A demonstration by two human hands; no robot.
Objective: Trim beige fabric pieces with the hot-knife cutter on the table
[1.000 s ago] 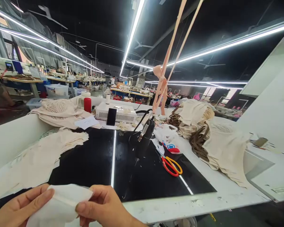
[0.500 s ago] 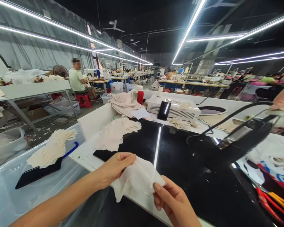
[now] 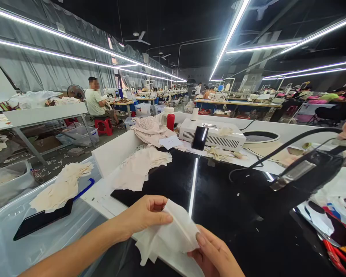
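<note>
With the view swung left onto the plastic bin, the left hand and right hand stay pinched on the white cloth, not yet laid down.

No text can be read. The white plastic bag at right carries red and blue print, illegible here; marks on the white paper are too faint.

Looks like a sewing workshop tbh: sewing machines, long worktables, stacked cream fabric pieces everywhere.
</note>
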